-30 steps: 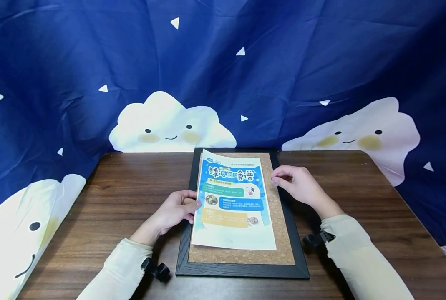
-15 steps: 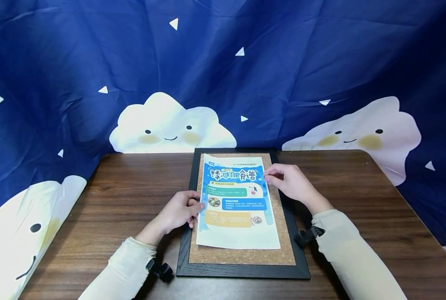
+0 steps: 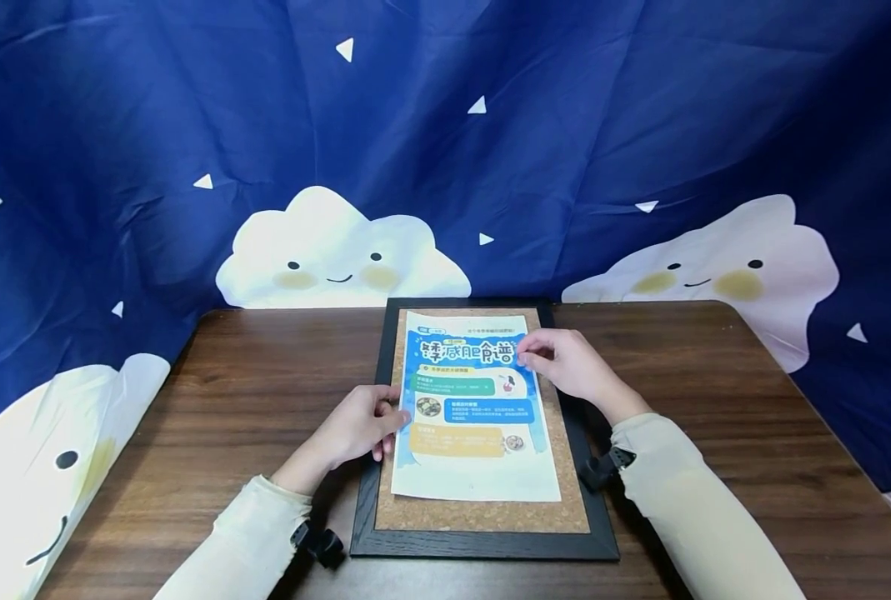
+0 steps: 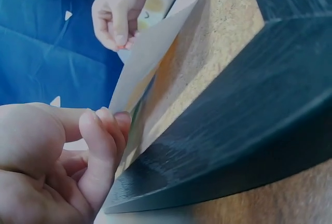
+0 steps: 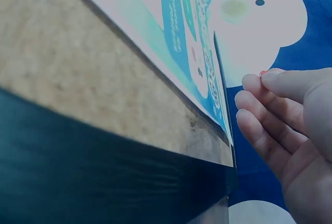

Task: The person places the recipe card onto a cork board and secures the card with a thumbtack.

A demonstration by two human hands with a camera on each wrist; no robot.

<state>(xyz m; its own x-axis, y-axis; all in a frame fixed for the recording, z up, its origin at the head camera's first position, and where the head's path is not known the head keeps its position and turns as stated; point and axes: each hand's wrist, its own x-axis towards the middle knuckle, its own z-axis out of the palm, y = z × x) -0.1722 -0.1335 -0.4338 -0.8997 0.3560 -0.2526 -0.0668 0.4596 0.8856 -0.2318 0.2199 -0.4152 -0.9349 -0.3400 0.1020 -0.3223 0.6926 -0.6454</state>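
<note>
A printed paper poster [image 3: 475,479] in blue, green and yellow lies over a cork board [image 3: 483,517] with a black frame [image 3: 486,546]. My left hand [image 3: 357,423] pinches the poster's left edge between thumb and fingers. In the left wrist view, that edge is lifted off the cork. Over the poster's upper right edge, my right hand [image 3: 568,368] pinches a tiny red object [image 5: 263,72] between thumb and index finger. Only a bit of red shows in the wrist views; the fingertips hide the rest, so its kind is unclear. The fingers appear raised above the paper.
The board rests on a brown wooden table [image 3: 265,358], near its back edge. A blue curtain [image 3: 535,167] with white clouds hangs behind. A small black camera [image 3: 323,546] is strapped to the left wrist, another [image 3: 601,468] to the right.
The poster's left hand grip has carried it slightly right and toward me on the board. My right hand has moved left, from beside the poster to over its upper right edge.
</note>
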